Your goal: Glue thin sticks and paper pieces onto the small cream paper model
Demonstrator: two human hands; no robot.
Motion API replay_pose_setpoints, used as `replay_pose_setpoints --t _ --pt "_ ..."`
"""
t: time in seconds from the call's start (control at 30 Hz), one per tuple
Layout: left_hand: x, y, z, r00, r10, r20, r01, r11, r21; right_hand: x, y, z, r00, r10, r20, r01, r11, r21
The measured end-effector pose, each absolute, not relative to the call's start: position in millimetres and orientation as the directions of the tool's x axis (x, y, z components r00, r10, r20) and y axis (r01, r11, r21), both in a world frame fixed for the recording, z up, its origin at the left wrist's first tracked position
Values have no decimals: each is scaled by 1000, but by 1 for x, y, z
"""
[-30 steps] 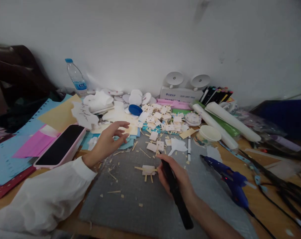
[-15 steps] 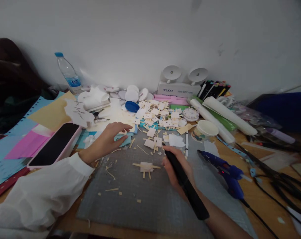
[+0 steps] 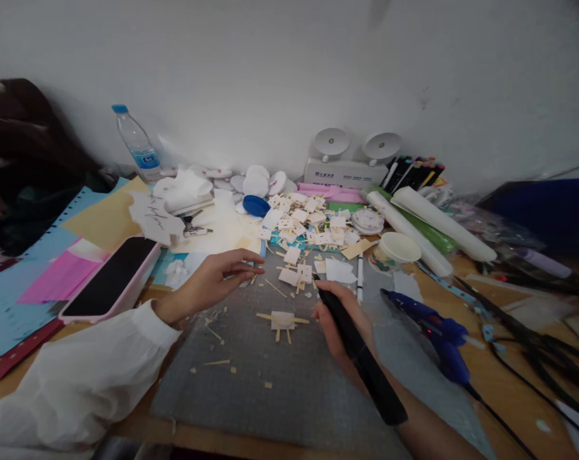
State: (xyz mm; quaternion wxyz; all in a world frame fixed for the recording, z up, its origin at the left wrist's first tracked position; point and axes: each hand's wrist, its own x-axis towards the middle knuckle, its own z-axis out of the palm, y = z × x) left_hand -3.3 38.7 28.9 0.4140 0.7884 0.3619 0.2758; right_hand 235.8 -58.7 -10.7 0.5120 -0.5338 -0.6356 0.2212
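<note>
On the grey cutting mat (image 3: 308,390) lies a small square card figure (image 3: 282,320) with thin wooden strips sticking out as arms and legs. My left hand (image 3: 217,276) hovers above the mat's left side, fingers stretched out and holding nothing. My right hand (image 3: 344,319) is wrapped round a long black pen-shaped tool (image 3: 360,358); its narrow tip points away from me, to the right of the figure and above it. I cannot tell its exact kind. Beyond the hands, several small square cards (image 3: 292,275) lie before a pile of similar card figures (image 3: 308,220).
A blue glue gun (image 3: 428,326) with a cable lies on the right, near a paper cup (image 3: 398,248) and white rolls (image 3: 413,233). On the left are a phone (image 3: 111,278), coloured paper and a water bottle (image 3: 138,147). Wood scraps dot the mat.
My left hand has moved slightly right and down, toward the card figure, and its fingers have come closer together. The right hand and black tool have hardly moved.
</note>
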Motion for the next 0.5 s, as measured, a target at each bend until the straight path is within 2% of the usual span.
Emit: replay_pose_setpoints --t 0.13,0.27,0.5 --pt "-1 36 29 593 799 103 289 -331 898 236 -59 -9 84 892 444 484 353 -801" --pt "1 36 28 552 824 131 260 -319 911 236 -59 -8 68 893 444 485 359 -797" --pt "3 38 30 507 827 244 379 -468 798 237 -58 -10 74 890 450 485 362 -796"
